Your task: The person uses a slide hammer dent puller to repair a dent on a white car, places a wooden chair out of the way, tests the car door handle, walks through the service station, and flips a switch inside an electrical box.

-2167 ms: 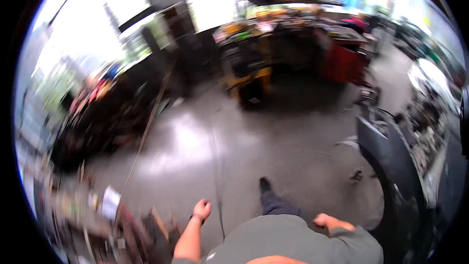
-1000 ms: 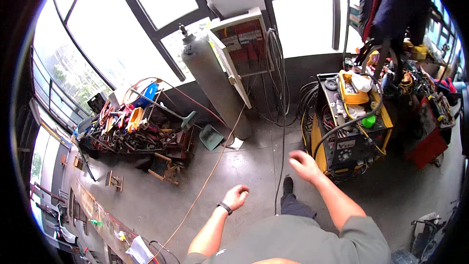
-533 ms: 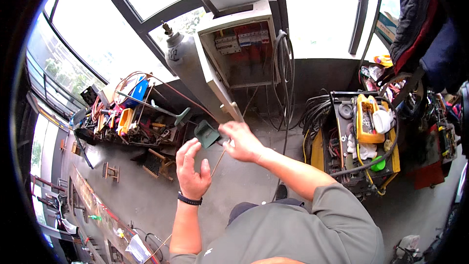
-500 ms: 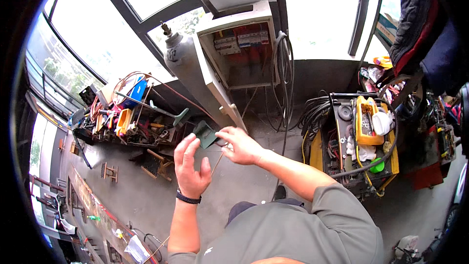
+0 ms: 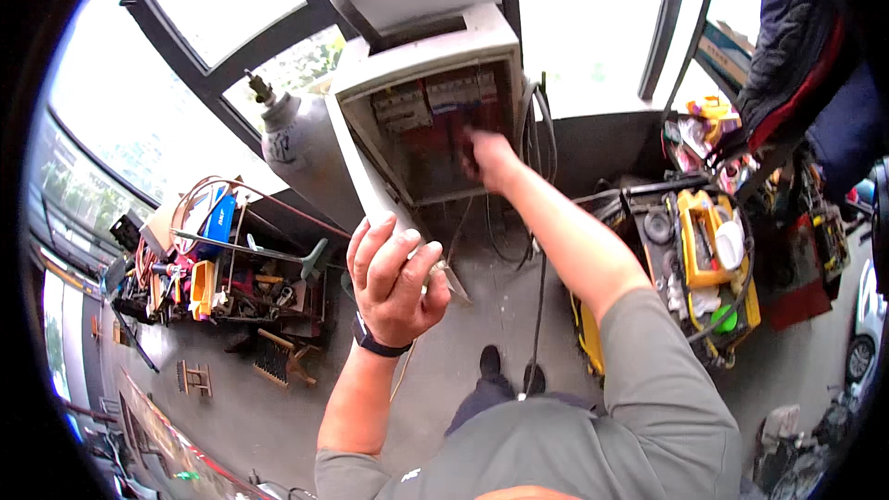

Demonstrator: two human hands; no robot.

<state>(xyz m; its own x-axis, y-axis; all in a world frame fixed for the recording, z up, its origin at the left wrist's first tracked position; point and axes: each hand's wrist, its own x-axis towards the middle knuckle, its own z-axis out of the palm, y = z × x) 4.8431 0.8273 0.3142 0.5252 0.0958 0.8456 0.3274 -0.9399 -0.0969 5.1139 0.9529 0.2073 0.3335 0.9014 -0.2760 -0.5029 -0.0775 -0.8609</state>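
Note:
My right hand [image 5: 488,162] reaches into the open grey electrical box [image 5: 505,32], below its row of circuit breakers [image 5: 460,93]. Motion smears its fingers, so whether they hold anything does not show. My left hand [image 5: 396,282], with a dark band at the wrist, is raised in front of the lower part of the box's door [image 5: 356,162]. Its fingers are curled toward the thumb, and a small pale bit shows between them; what it is I cannot make out. A thin tan line [image 5: 402,375] hangs below that wrist.
A grey gas cylinder [image 5: 301,134] stands left of the box. Cluttered tools fill a bench [image 5: 255,301] at left; wooden-backed brushes [image 5: 275,358] lie on the floor. Coiled black cable [image 5: 544,130] hangs right of the box. A yellow-framed cart [image 5: 585,338] carries a yellow bin [image 5: 696,239].
My right hand has moved up and forward, away from my left hand and into the box. My left hand has shifted slightly right and its fingers have curled. The box now appears nearer.

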